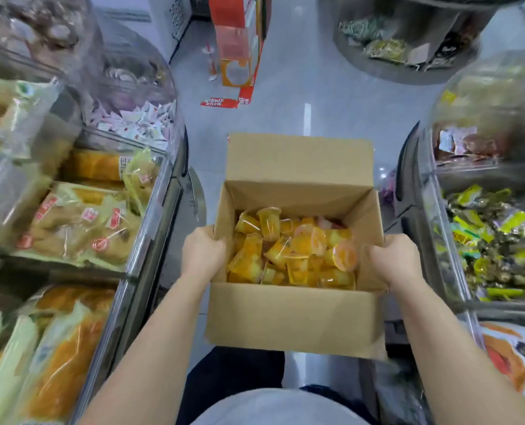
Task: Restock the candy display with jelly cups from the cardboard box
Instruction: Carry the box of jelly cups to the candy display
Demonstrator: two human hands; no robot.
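An open cardboard box is held in front of me over the aisle floor, its flaps standing up at front and back. Inside lie several orange and yellow jelly cups, loosely piled. My left hand grips the box's left wall, fingers curled over the rim. My right hand grips the right wall the same way. Candy display bins with clear walls stand on both sides.
On the left, bins hold bagged yellow and orange snacks and white wrapped candies. On the right, bins hold yellow-green wrapped sweets. An orange and red carton stand rises ahead in the grey-floored aisle. A round display sits at far right.
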